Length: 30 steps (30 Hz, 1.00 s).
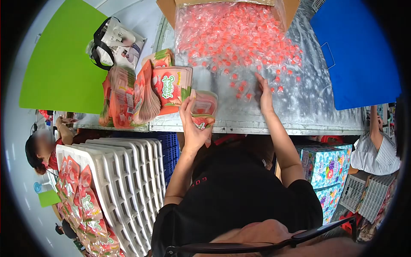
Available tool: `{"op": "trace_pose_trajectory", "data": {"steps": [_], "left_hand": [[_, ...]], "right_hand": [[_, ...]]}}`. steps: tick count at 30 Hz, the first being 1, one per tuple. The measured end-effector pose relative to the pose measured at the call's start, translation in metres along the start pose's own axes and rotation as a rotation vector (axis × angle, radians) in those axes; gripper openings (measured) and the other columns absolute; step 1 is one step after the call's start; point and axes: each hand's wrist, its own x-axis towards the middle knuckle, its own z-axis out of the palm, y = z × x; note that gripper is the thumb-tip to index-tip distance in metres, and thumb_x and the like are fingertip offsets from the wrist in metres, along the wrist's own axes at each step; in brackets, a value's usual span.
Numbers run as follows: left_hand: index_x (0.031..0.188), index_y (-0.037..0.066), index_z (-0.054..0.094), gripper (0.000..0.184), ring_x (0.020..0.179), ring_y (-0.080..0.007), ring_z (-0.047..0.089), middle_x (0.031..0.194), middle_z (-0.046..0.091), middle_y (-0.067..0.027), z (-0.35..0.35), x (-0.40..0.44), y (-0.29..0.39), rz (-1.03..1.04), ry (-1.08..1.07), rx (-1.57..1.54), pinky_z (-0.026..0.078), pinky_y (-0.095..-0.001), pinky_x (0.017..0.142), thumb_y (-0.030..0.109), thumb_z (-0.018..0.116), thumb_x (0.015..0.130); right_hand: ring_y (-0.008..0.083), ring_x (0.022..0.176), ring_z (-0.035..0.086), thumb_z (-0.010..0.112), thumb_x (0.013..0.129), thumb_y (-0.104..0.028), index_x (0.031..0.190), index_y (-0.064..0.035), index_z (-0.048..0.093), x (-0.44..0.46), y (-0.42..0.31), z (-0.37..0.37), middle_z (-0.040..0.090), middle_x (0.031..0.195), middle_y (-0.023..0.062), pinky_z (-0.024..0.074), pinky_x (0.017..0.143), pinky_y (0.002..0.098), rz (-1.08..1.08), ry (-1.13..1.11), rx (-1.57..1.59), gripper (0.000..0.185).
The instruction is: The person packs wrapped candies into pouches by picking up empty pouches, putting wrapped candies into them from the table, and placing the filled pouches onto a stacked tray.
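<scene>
My left hand point(192, 124) is closed on a pouch point(204, 107) at the table's near edge; the pouch has a clear window and a red and green print. Stacks of flat printed pouches point(168, 85) lie just left of it, with more fanned out beside them point(146, 96). My right hand point(264, 93) rests at the table surface with its fingers stretched out, beside a few loose pink wrapped candies point(243, 90). Beyond both hands, a large heap of pink candies point(239, 36) spills from an open cardboard box point(293, 10).
A green board point(60, 60) and a white bag with black handles point(124, 45) are at the left, a blue board point(359, 51) at the right. Stacked white crates point(124, 171) stand below left, printed cartons point(321, 167) below right. Other people sit at both sides.
</scene>
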Motion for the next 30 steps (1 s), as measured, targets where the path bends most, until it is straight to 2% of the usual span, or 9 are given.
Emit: {"op": "trace_pose_trajectory", "data": {"steps": [4,6,12,15,19,22,24,28,30], "left_hand": [[0.145,0.005,0.038,0.096,0.138,-0.0407,0.035,0.144,0.035,-0.0223,-0.001,0.0,0.003,-0.006,0.029,-0.007,0.033,-0.048,0.114,-0.002,0.081,0.059],[0.145,0.005,0.039,0.096,0.138,-0.0405,0.035,0.144,0.036,-0.0222,-0.002,-0.001,0.002,-0.004,0.03,-0.002,0.033,-0.0476,0.114,-0.002,0.081,0.059],[0.145,0.004,0.039,0.096,0.137,-0.04,0.036,0.144,0.036,-0.0216,-0.004,-0.002,0.003,-0.003,0.019,0.001,0.033,-0.047,0.114,-0.003,0.08,0.059],[0.145,0.004,0.039,0.095,0.137,-0.0399,0.037,0.143,0.036,-0.0216,-0.003,-0.001,0.004,-0.001,0.023,0.005,0.034,-0.0469,0.113,-0.004,0.08,0.06],[0.146,0.004,0.039,0.095,0.136,-0.0398,0.038,0.143,0.037,-0.0219,-0.006,-0.002,0.003,-0.004,0.032,-0.008,0.035,-0.0467,0.113,-0.004,0.08,0.06],[0.146,0.005,0.039,0.095,0.136,-0.0398,0.038,0.143,0.037,-0.0219,-0.007,-0.003,0.002,-0.021,0.025,-0.019,0.034,-0.0468,0.113,-0.003,0.079,0.06],[0.146,0.005,0.039,0.095,0.136,-0.0398,0.038,0.143,0.037,-0.0217,-0.007,-0.003,0.001,-0.027,0.018,-0.018,0.034,-0.0469,0.113,-0.003,0.08,0.06],[0.146,0.005,0.039,0.094,0.136,-0.0398,0.038,0.142,0.037,-0.0212,-0.005,-0.002,0.001,0.005,0.019,0.012,0.034,-0.0472,0.113,-0.003,0.079,0.061],[0.145,0.005,0.039,0.094,0.136,-0.0397,0.038,0.142,0.037,-0.0212,-0.006,-0.001,0.003,0.003,0.029,0.006,0.034,-0.0471,0.113,-0.003,0.079,0.061]], "right_hand": [[0.0317,0.139,0.042,0.038,0.105,-0.034,0.137,-0.0054,0.057,0.003,0.003,-0.001,0.052,0.144,0.0173,0.0257,0.118,0.0373,-0.118,-0.035,-0.275,0.047],[0.0331,0.143,0.035,0.049,0.102,-0.034,0.143,-0.0105,0.052,0.001,0.008,0.004,0.044,0.153,0.0128,0.0274,0.117,0.0434,-0.222,-0.104,-0.506,0.047],[0.0337,0.144,0.032,0.057,0.097,-0.034,0.142,-0.0193,0.054,0.007,0.0,0.036,0.038,0.156,0.0089,0.0212,0.119,0.0511,-0.549,-0.248,-1.038,0.047],[0.0333,0.146,0.029,0.058,0.097,-0.035,0.141,-0.0209,0.054,0.012,-0.01,0.045,0.037,0.157,0.0055,0.0174,0.12,0.0529,-0.47,-0.444,-1.097,0.047],[0.0352,0.145,0.031,0.057,0.097,-0.038,0.14,-0.0172,0.055,0.009,0.017,0.039,0.042,0.155,0.0053,0.0164,0.12,0.0552,-0.519,-0.492,-1.05,0.048],[0.0349,0.143,0.035,0.052,0.1,-0.034,0.138,-0.0134,0.057,0.015,0.026,0.023,0.047,0.151,0.0087,0.0187,0.12,0.0514,-0.353,-0.49,-0.849,0.044],[0.034,0.14,0.04,0.054,0.098,-0.023,0.136,-0.0092,0.058,0.016,0.006,0.007,0.053,0.145,0.011,0.0246,0.119,0.0459,0.068,-0.365,0.018,0.041],[0.0335,0.137,0.044,0.061,0.092,-0.014,0.133,-0.0065,0.06,0.009,0.015,0.011,0.056,0.14,0.0127,0.031,0.116,0.0413,-0.066,-0.388,-0.216,0.042],[0.0328,0.135,0.046,0.067,0.083,-0.009,0.129,-0.0059,0.061,-0.001,0.009,0.014,0.057,0.137,0.0127,0.0353,0.114,0.0418,-0.397,-0.388,-0.638,0.046]]}}
